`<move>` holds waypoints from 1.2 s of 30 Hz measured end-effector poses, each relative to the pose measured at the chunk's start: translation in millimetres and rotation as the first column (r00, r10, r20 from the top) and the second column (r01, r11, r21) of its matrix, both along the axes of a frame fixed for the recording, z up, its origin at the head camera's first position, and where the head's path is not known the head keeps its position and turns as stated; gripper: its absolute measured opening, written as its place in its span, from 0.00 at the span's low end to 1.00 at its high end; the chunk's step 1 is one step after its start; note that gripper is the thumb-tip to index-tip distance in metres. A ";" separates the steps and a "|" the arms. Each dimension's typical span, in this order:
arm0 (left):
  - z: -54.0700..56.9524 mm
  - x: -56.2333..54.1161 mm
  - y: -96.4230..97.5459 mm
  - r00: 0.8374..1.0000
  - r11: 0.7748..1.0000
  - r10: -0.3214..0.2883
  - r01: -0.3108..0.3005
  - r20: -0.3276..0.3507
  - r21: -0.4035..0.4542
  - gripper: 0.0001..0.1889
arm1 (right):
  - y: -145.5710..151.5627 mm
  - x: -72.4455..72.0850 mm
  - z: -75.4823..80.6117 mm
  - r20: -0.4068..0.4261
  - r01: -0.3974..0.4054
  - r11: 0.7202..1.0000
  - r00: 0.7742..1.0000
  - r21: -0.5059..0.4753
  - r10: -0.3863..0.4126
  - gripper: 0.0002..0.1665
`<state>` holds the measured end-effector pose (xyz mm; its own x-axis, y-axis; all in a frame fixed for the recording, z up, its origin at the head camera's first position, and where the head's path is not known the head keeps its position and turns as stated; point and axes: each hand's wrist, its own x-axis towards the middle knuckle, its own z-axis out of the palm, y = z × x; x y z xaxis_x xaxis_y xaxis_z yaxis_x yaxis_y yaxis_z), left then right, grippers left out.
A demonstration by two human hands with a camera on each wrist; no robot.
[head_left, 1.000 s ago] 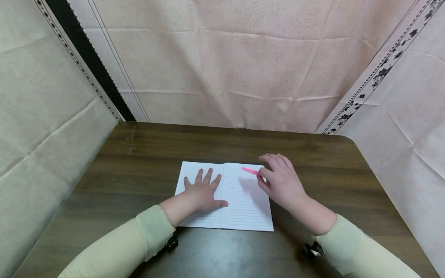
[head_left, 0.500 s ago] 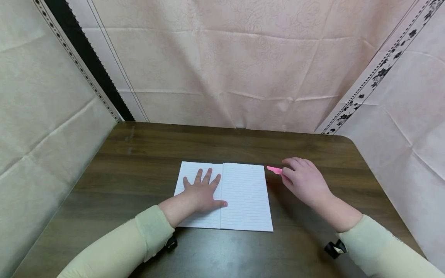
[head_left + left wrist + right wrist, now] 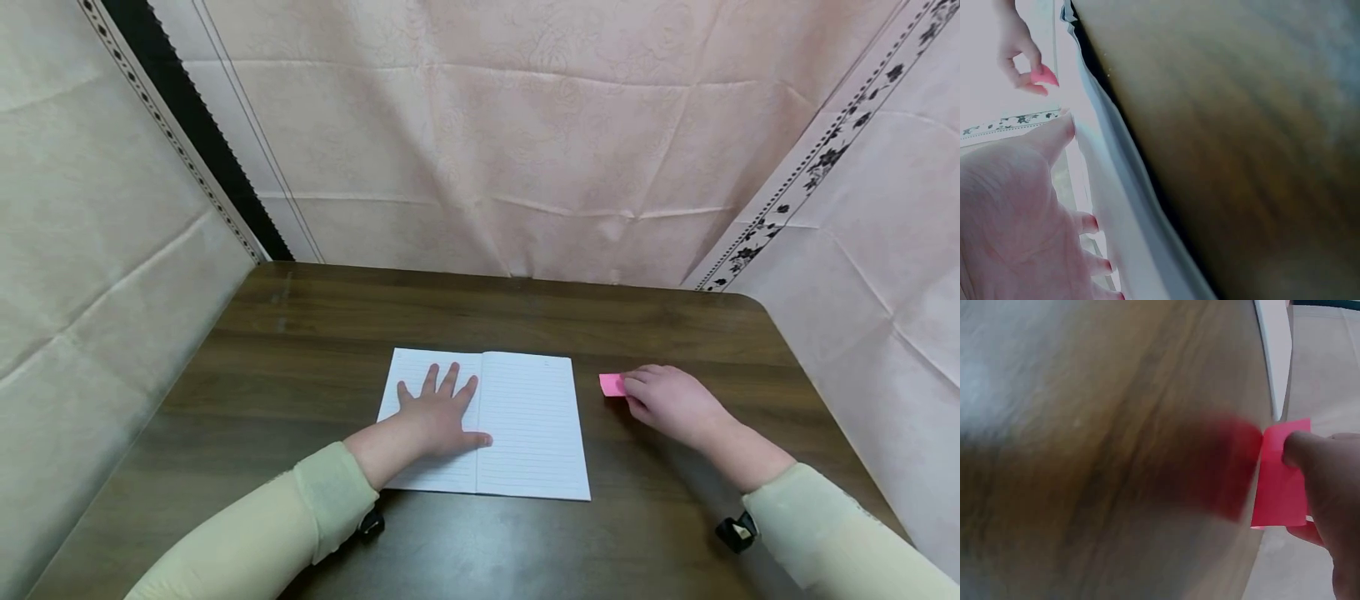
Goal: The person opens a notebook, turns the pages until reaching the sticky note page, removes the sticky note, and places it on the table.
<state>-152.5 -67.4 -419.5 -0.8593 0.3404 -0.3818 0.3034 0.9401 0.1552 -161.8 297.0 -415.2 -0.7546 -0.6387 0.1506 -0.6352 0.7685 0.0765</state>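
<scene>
An open lined notebook point(image 3: 528, 433) lies on the table, its pages blank. My left hand point(image 3: 438, 421) rests on the left page with its fingers spread, the thumb reaching over the fold. To the right of the notebook, my right hand point(image 3: 675, 404) pinches a pink sticky note point(image 3: 612, 385) between thumb and fingers. In the right wrist view the sticky note point(image 3: 1280, 487) is close above the wood, its shadow or reflection on the tabletop. Part of it is hidden behind the fingers.
The brown wooden table point(image 3: 337, 317) has rounded far corners. Pale cloth point(image 3: 487, 150) hangs behind it and on both sides. A dark strap or device point(image 3: 737, 532) sits at the right wrist, another point(image 3: 371, 525) at the left.
My right hand has moved right with the pink sticky note, from above the right page to beside the notebook, and sunk lower to the table. The left hand has stayed put.
</scene>
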 end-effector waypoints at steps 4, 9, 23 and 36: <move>-0.3 -0.3 0.2 1.000 1.000 -0.001 0.001 0.003 -0.006 0.51 | 4.0 0.5 -7.8 0.069 0.008 1.000 0.998 0.009 -0.008 0.08; -1.5 -1.2 0.5 1.000 1.000 0.003 -0.003 0.009 -0.011 0.50 | 3.2 2.6 -15.0 0.111 0.075 0.997 0.991 0.021 -0.077 0.22; -0.9 0.5 0.2 1.000 1.000 -0.001 0.001 -0.003 0.009 0.50 | -14.0 4.3 -25.7 0.206 0.313 0.950 0.928 0.020 -0.310 0.49; 0.2 -0.7 1.7 1.000 1.000 0.004 -0.004 -0.009 0.002 0.51 | -18.3 5.5 -23.3 0.221 0.343 0.939 0.913 0.036 -0.343 0.49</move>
